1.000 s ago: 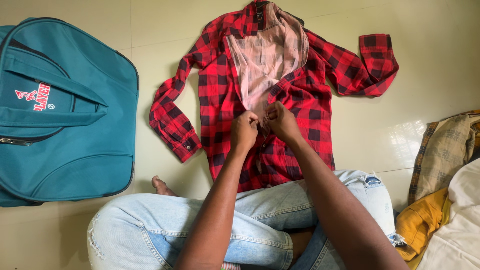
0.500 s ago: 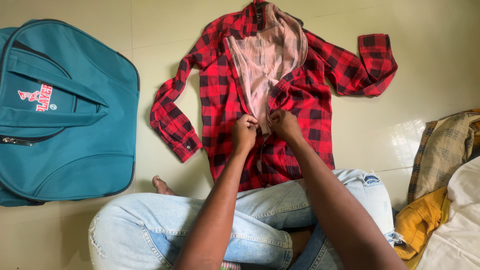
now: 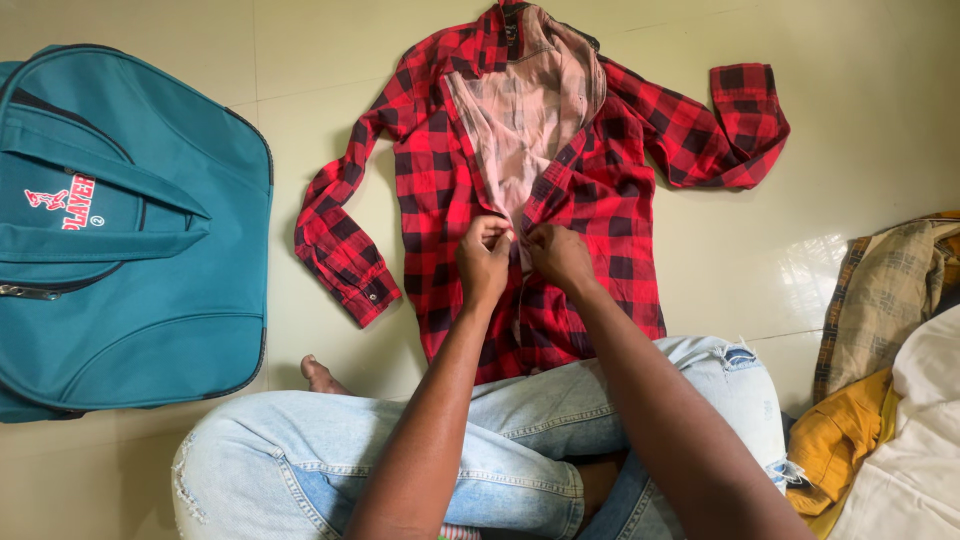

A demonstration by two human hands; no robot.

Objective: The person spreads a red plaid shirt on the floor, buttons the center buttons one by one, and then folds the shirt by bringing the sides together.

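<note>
Red-and-black checked shirt [image 3: 440, 200] lies flat on the pale tiled floor [image 3: 850, 150], front up, collar away from you and hem running under your knees. Both your hands meet on its front opening, about halfway up. Your left hand [image 3: 484, 262] pinches the left edge of the placket, fingers clenched on the cloth; your right hand [image 3: 560, 258] pinches the facing edge just beside it, thumb and fingers closed on the fabric. The two grips nearly touch.

Judging from how the shirt lies, the part below your grip, toward the hem, looks closed, though your forearms hide most of it. Above your grip the front is open: the pale inner lining [image 3: 520, 130] shows in a long wedge up to the collar. So the fastening seems roughly half done, with the upper stretch left. I cannot tell whether a button sits between your fingers right now.

Left of your grip and well apart, a large teal travel bag [image 3: 130, 230] rests on the floor. Nearer on that side, one sleeve bends down to its cuff; on the far right the other sleeve doubles back. Right of your grip, near your knee, other clothes are piled: a faded checked piece [image 3: 890, 290], a mustard yellow one [image 3: 840, 440], a cream one [image 3: 920, 470].
</note>
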